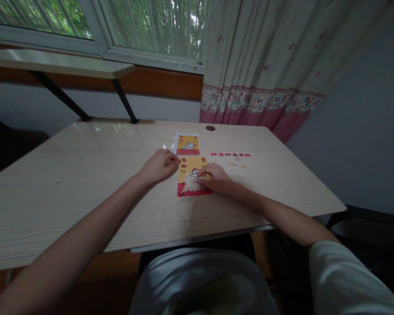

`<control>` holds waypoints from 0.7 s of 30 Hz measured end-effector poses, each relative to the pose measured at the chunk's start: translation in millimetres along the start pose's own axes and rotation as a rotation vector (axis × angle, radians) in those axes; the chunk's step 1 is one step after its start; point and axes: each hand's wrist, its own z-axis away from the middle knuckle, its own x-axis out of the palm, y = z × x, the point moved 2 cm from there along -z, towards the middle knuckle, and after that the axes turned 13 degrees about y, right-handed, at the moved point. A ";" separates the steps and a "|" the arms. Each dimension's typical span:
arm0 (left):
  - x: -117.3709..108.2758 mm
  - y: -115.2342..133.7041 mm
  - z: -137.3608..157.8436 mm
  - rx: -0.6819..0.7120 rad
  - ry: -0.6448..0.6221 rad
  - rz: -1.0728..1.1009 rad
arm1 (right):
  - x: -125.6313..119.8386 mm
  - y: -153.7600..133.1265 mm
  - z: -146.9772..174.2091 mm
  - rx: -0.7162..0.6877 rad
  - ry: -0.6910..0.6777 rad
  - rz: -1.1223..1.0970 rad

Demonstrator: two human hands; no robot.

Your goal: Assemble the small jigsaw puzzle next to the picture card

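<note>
A jigsaw puzzle [184,177] in yellow and red, with a white cartoon animal on it, lies on the table; a gap shows in its lower middle. My right hand [216,177] is over its right part, thumb and fingertips brought together at the edge of the gap. Whatever they pinch is too small to make out. My left hand [160,165] rests at the puzzle's upper left edge with its fingers curled, and what is in them, if anything, is hidden. Just beyond the puzzle lies a reference picture card [188,145] with the same design.
A row of red puzzle pieces [230,154] lies right of the card, with several yellow pieces [238,165] below it. The wooden table [95,175] has a cable hole [210,128] at the back. A raised shelf [62,63] stands at back left; a curtain [249,78] hangs behind.
</note>
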 end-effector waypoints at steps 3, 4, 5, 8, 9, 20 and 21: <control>0.2 3.8 0.5 -0.001 0.000 0.019 | 0.5 1.0 0.5 -0.011 0.006 0.003; 0.6 4.7 0.8 0.002 0.000 0.025 | 0.8 1.5 0.6 -0.014 0.008 0.007; 1.1 5.4 1.1 0.005 -0.003 0.027 | 1.2 2.0 0.6 -0.017 0.008 0.011; 3.1 6.8 2.2 0.018 -0.019 0.022 | 2.0 2.8 0.5 -0.033 0.012 0.021; 3.7 7.5 2.6 0.024 -0.025 0.024 | 2.2 2.9 0.5 -0.039 0.014 0.025; 5.6 17.0 4.8 0.032 -0.060 0.126 | 2.6 2.8 0.9 -0.065 0.008 0.055; 5.6 16.5 4.9 0.030 -0.057 0.142 | 2.6 2.8 1.3 -0.079 0.006 0.055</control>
